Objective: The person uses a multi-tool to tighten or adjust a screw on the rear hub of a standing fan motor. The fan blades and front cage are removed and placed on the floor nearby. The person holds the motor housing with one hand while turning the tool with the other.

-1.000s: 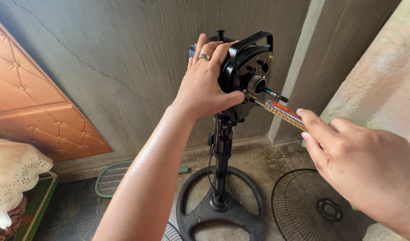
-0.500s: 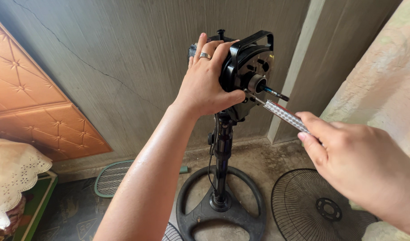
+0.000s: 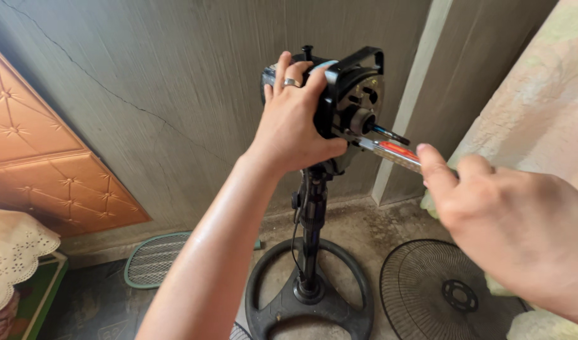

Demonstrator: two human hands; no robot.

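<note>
Copper-coloured quilted panel [image 3: 56,170] leans against the grey wall [image 3: 175,82] at 9 o'clock, above a white lace cloth [image 3: 12,258] at 8 o'clock. Green mesh swatter [image 3: 153,259] lies on the floor [image 3: 377,233] just left of the stand's round base [image 3: 308,308]. Left hand [image 3: 295,123], a ring on one finger, is wrapped around the rear of the black fan motor [image 3: 349,104] at 12 o'clock; its grip is closed on the housing, thumb underneath. Motor sits atop the black pole [image 3: 311,233], which rises upright from the base; a cord runs down beside the pole. Front face of the motor is bare, with the shaft pointing toward 3 o'clock. Screwdriver [image 3: 390,150], clear-handled with a red mark, meets the motor face just below the shaft and slants down toward 4 o'clock. Right hand [image 3: 509,226] holds the handle's far end, grip closed on it, forefinger laid along the top. Black fan grille [image 3: 443,293] lies flat on the floor at 5 o'clock, just right of the base. Mottled pale surface [image 3: 534,113] fills the 2 o'clock edge.
</note>
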